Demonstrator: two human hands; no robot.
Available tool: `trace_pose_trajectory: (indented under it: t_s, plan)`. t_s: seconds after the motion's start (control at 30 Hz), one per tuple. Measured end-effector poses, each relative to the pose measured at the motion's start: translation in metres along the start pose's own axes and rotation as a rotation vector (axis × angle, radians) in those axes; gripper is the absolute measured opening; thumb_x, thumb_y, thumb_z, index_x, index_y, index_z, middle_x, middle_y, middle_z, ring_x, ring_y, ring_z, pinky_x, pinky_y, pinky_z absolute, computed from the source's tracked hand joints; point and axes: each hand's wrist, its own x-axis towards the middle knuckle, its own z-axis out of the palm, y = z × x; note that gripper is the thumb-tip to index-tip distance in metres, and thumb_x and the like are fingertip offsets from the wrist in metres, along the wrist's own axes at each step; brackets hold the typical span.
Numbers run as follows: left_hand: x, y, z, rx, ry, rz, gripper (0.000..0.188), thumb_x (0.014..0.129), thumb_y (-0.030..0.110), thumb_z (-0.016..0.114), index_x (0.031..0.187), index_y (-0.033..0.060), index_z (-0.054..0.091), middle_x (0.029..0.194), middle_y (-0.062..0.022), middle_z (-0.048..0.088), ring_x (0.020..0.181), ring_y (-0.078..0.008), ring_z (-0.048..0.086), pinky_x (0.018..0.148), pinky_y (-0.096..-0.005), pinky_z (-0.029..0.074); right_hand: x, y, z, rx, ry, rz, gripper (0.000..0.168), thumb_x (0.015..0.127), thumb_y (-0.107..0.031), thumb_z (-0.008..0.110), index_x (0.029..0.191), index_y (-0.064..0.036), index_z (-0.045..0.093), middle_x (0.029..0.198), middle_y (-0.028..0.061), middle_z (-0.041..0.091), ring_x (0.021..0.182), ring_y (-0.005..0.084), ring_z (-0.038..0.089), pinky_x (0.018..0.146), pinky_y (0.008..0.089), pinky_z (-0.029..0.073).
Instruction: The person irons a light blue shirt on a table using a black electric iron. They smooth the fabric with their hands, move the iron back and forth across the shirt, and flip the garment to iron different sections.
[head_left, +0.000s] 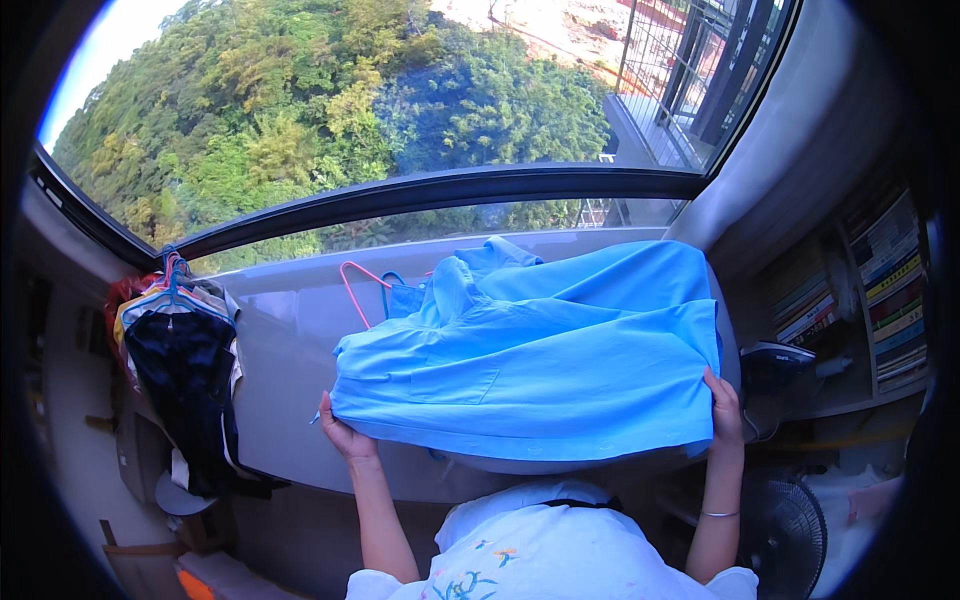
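Observation:
A light blue garment (555, 360) with a patch pocket and a collar lies spread over the window-side surface (277, 352). My left hand (349, 436) grips its lower left edge, with the thumb on top of the cloth. At the lower right corner, my right hand (724, 409) holds the hem between thumb and fingers. A pink hanger (351, 292) and part of a blue hanger (387, 292) show beyond the garment's left side. Cloth hides part of both hands' fingers.
Clothes on hangers, among them a dark garment (184, 382), hang at the left. An iron (780, 360) stands right of the blue garment, near a bookshelf (862, 330). A fan (787, 525) is at lower right. The window frame (450, 187) runs behind the surface.

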Motion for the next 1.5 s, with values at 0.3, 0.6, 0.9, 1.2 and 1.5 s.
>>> trace_pose_trajectory:
  t_s: [0.3, 0.6, 0.9, 1.2, 1.5]
  plan:
    - [-0.077, -0.035, 0.061, 0.471, -0.189, 0.108, 0.082, 0.062, 0.011, 0.058, 0.139, 0.0009, 0.032, 0.134, -0.0135, 0.048, 0.121, -0.0324, 0.048, 0.106, -0.046, 0.037, 0.067, -0.043, -0.006, 0.111, 0.209, -0.062, 0.048, 0.096, -0.035, 0.051, 0.125, 0.003, 0.048, 0.117, 0.0179, 0.058, 0.104, 0.0278, 0.06, 0.089, 0.0425, 0.051]
    - [-0.096, -0.058, 0.01, 0.095, 0.046, -0.136, 0.079, 0.068, 0.017, 0.063, 0.14, 0.005, 0.033, 0.134, -0.0134, 0.049, 0.122, -0.0322, 0.048, 0.104, -0.0495, 0.038, 0.077, -0.028, -0.017, 0.016, 0.297, 0.026, 0.048, 0.096, -0.035, 0.051, 0.127, 0.001, 0.047, 0.118, 0.0164, 0.058, 0.104, 0.0273, 0.06, 0.086, 0.0414, 0.052]
    - [0.1, 0.006, 0.096, -0.038, -0.004, -0.101, 0.035, 0.1, 0.024, 0.044, 0.126, 0.0001, 0.049, 0.13, -0.0159, 0.054, 0.12, -0.029, 0.051, 0.104, -0.047, 0.04, 0.242, -0.115, 0.11, 0.001, -0.045, 0.015, 0.026, 0.098, -0.027, 0.049, 0.098, -0.004, 0.059, 0.091, 0.0076, 0.064, 0.08, 0.0183, 0.062, 0.076, 0.0329, 0.052]
    - [0.105, 0.123, 0.25, 0.001, -0.756, 0.19, 0.031, 0.101, 0.019, 0.044, 0.117, -0.0064, 0.053, 0.121, -0.0222, 0.058, 0.113, -0.0279, 0.056, 0.1, -0.0422, 0.043, 0.136, -0.348, 0.2, -0.064, -0.633, -1.14, 0.031, 0.099, -0.026, 0.046, 0.115, -0.002, 0.057, 0.095, 0.0101, 0.065, 0.083, 0.0171, 0.064, 0.078, 0.0319, 0.054]
    - [0.064, 0.033, 0.069, 0.151, 0.005, -0.112, 0.03, 0.099, 0.016, 0.046, 0.125, 0.0024, 0.051, 0.119, -0.0132, 0.061, 0.107, -0.0238, 0.061, 0.086, -0.0364, 0.054, 0.178, -0.152, 0.077, -0.058, -0.038, -0.226, 0.032, 0.092, -0.02, 0.061, 0.109, 0.006, 0.058, 0.098, 0.0125, 0.064, 0.089, 0.021, 0.063, 0.081, 0.0338, 0.051]
